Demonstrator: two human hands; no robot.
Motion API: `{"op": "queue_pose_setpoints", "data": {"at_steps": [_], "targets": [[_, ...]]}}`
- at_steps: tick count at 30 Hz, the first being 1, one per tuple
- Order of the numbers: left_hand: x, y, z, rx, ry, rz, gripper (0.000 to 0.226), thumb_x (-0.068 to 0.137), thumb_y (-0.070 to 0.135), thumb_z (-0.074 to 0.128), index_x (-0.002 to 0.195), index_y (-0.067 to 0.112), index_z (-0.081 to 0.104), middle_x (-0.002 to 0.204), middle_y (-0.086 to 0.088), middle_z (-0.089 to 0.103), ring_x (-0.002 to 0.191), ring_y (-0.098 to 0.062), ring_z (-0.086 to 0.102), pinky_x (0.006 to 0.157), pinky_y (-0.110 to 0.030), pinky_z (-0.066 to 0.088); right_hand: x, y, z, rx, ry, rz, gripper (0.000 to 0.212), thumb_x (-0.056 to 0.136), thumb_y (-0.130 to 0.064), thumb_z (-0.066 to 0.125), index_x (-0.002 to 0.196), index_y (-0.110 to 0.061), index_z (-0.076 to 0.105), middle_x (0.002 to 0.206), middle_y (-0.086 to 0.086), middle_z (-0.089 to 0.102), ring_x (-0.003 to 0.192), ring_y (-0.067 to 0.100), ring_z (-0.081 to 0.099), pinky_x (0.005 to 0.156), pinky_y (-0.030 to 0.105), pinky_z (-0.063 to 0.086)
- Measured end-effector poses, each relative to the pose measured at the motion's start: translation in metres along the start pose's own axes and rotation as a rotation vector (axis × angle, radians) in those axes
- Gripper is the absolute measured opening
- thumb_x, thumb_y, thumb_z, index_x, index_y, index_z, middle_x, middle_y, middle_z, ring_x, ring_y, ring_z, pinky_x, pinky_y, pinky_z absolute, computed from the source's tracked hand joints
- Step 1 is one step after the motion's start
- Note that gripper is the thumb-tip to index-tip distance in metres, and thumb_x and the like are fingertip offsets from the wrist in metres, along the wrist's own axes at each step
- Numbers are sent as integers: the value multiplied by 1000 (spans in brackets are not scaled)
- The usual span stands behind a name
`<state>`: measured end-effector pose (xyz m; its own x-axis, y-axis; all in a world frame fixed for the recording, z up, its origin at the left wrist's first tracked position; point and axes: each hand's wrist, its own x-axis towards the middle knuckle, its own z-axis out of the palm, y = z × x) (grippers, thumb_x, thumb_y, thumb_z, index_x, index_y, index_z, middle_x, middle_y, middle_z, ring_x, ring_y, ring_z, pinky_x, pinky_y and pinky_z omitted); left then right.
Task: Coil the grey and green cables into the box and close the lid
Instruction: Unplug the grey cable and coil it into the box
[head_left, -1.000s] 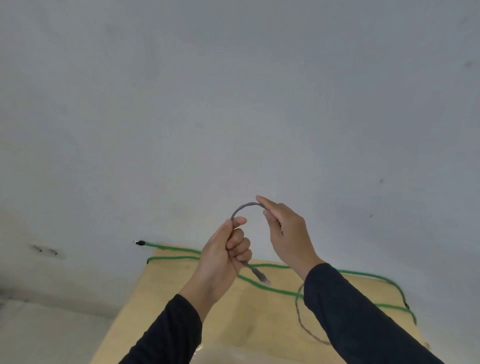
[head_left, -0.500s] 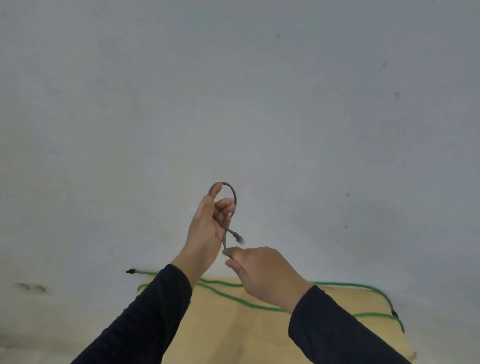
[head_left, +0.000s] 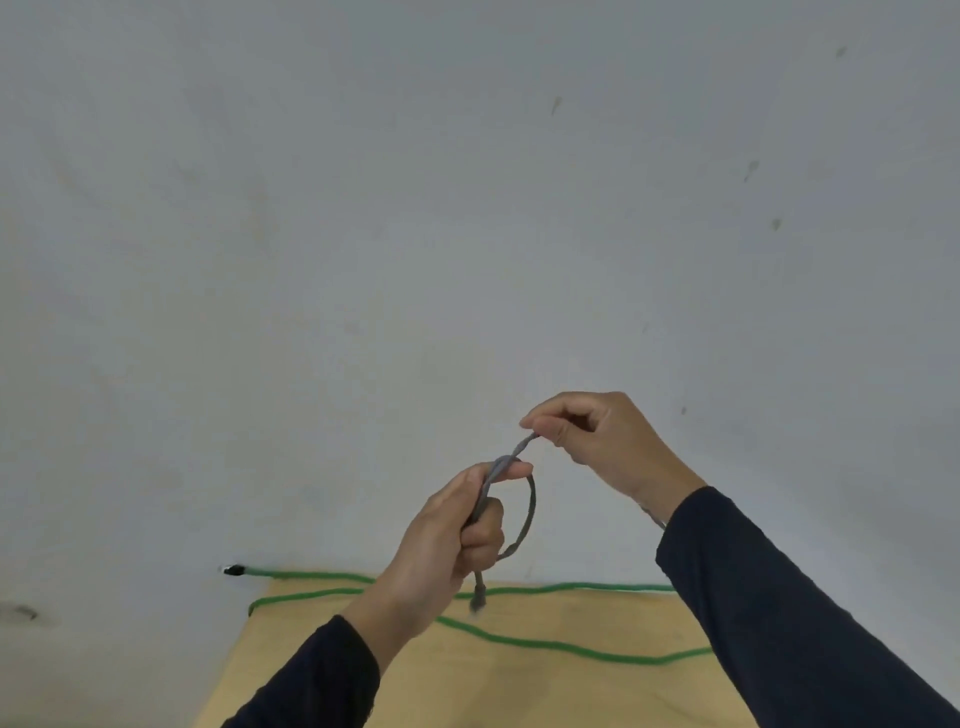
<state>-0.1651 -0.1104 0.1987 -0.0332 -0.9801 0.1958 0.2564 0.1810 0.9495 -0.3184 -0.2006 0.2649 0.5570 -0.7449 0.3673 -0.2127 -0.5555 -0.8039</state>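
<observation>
Your left hand (head_left: 447, 540) fisted round the grey cable (head_left: 529, 512), one small loop made, plug end dangling below | right hand (head_left: 597, 441) pinching the strand up and right of that fist (the nearer feed) | strand's axis runs fist-to-pinch; lay the next loop leftward | green cable (head_left: 545, 644) lies on the table (head_left: 519, 691); box seemingly out of view.

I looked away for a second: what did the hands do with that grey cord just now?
The right hand rose from low beside the left to above it, pinching the grey cable and drawing it up. The left hand kept its grip, now with a loop hanging beside it. The green cable stayed on the table.
</observation>
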Motion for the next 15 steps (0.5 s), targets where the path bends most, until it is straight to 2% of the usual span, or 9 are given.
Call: {"op": "queue_pose_setpoints", "data": {"at_steps": [3, 5, 8, 10, 12, 13, 15], "targets": [[4, 12, 5, -192, -63, -33, 47, 90, 42, 31, 111, 18, 66, 53, 10, 18, 42, -4, 17, 46, -20, 14, 3, 15, 11, 169, 95, 39, 18, 91, -19, 56, 85, -20, 73, 49, -15, 54, 47, 1, 40, 47, 14, 34], [11, 20, 6, -331, -86, -30, 49, 91, 43, 31, 113, 17, 66, 54, 9, 14, 40, -2, 18, 43, -17, 17, 5, 27, 26, 238, 161, 86, 23, 94, -20, 51, 90, -24, 73, 49, -12, 45, 47, 7, 36, 46, 17, 32], [27, 36, 0, -541, -52, 85, 48, 94, 41, 30, 119, 12, 60, 56, 8, 12, 43, -5, 12, 42, -16, 18, -4, 46, 52, 26, 159, 107, 28, 97, -23, 45, 95, -38, 69, 49, -12, 45, 48, 3, 38, 50, 15, 33], [40, 47, -11, -596, 45, 188, 44, 96, 37, 29, 124, 13, 54, 54, 8, 17, 44, -6, 16, 44, -14, 24, -18, 53, 71, -124, 73, 63, 26, 97, -26, 43, 107, -33, 65, 50, -13, 47, 47, 2, 39, 50, 16, 33], [53, 56, -28, -471, 189, 276, 39, 99, 32, 28, 131, 19, 47, 53, 9, 30, 46, -5, 27, 51, -16, 32, -31, 50, 83, -232, -64, 11, 30, 98, -30, 40, 121, -24, 58, 65, -10, 60, 54, 4, 50, 56, 19, 41], [58, 57, -37, -345, 269, 304, 38, 101, 30, 27, 134, 21, 43, 54, 10, 35, 48, -5, 30, 57, -18, 34, -36, 46, 87, -311, -139, -22, 32, 98, -32, 38, 124, -23, 55, 81, -5, 68, 67, 7, 58, 65, 23, 47], [64, 55, -52, -42, 384, 322, 40, 102, 29, 26, 141, 25, 35, 57, 13, 42, 52, -5, 33, 65, -20, 33, -39, 34, 90, -437, -238, -96, 33, 98, -34, 37, 123, -22, 54, 110, -1, 68, 94, 15, 61, 83, 29, 48]]}}
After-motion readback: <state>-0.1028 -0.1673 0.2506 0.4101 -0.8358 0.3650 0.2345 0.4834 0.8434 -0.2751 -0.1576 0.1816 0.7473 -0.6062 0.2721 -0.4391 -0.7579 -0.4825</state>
